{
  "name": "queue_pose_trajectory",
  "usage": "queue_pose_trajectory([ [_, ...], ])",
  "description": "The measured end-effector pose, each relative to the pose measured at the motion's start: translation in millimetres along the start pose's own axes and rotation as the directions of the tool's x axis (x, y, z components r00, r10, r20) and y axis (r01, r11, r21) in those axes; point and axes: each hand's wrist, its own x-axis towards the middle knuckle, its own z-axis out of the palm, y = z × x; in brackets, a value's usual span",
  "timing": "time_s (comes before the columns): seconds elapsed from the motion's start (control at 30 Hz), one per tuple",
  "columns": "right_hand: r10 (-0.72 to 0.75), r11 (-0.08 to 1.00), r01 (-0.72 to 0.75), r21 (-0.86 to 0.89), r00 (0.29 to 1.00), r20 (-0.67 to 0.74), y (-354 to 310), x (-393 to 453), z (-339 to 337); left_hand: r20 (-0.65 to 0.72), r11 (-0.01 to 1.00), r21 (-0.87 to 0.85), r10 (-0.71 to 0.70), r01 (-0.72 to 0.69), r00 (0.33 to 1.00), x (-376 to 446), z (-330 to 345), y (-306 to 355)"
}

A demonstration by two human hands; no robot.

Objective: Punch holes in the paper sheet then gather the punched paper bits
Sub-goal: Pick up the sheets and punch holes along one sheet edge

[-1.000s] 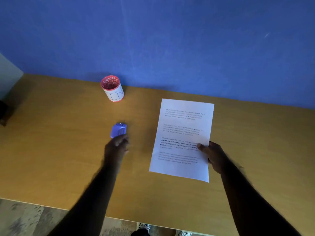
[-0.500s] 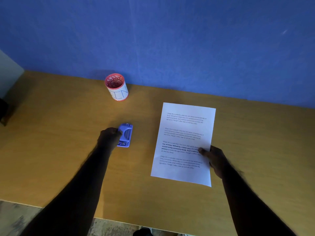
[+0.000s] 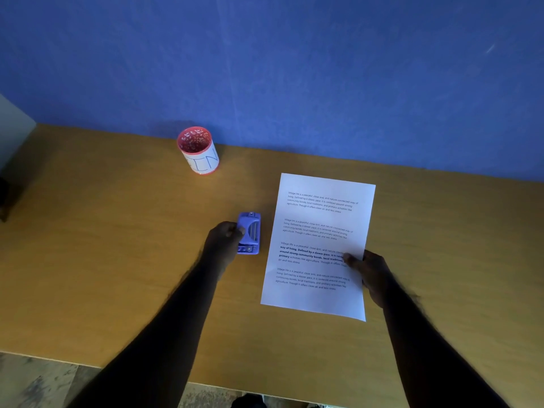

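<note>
A white printed paper sheet lies right of centre on the wooden table. My right hand pinches its right edge, thumb on top of the text. A small purple hole punch stands just left of the sheet, its slot side facing the paper. My left hand grips the punch from its left side, thumb on its top. The punch and the sheet are a little apart.
A red cup with a white label stands at the back left near the blue wall. The table's front edge runs along the bottom of the view, with floor below it.
My left hand has closed on the punch, turned it and brought it right, closer to the sheet's left edge. My right hand keeps its hold on the sheet.
</note>
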Motion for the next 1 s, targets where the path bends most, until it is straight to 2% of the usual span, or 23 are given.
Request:
queue_pose_trajectory([
  [0.27, -0.009, 1.0, 0.009, 0.001, 1.0, 0.004, 4, 1, -1, 0.036, 0.996, 0.064, 0.054, -0.056, 0.998, -14, 20, 8],
  [0.63, -0.013, 1.0, 0.013, 0.012, 1.0, -0.01, 8, 5, -2, 0.035, 0.995, 0.09, 0.043, -0.046, 0.998, -15, 30, 9],
  [0.87, -0.025, 1.0, 0.026, 0.009, 0.999, -0.034, 9, 3, 0, 0.043, 1.0, 0.024, 0.003, -0.004, 0.999, -10, 25, 10],
  [1.0, -0.032, 0.999, 0.032, 0.012, 0.999, -0.031, 9, 3, 1, 0.053, 0.995, 0.087, 0.037, -0.042, 0.998, -12, 29, 13],
])
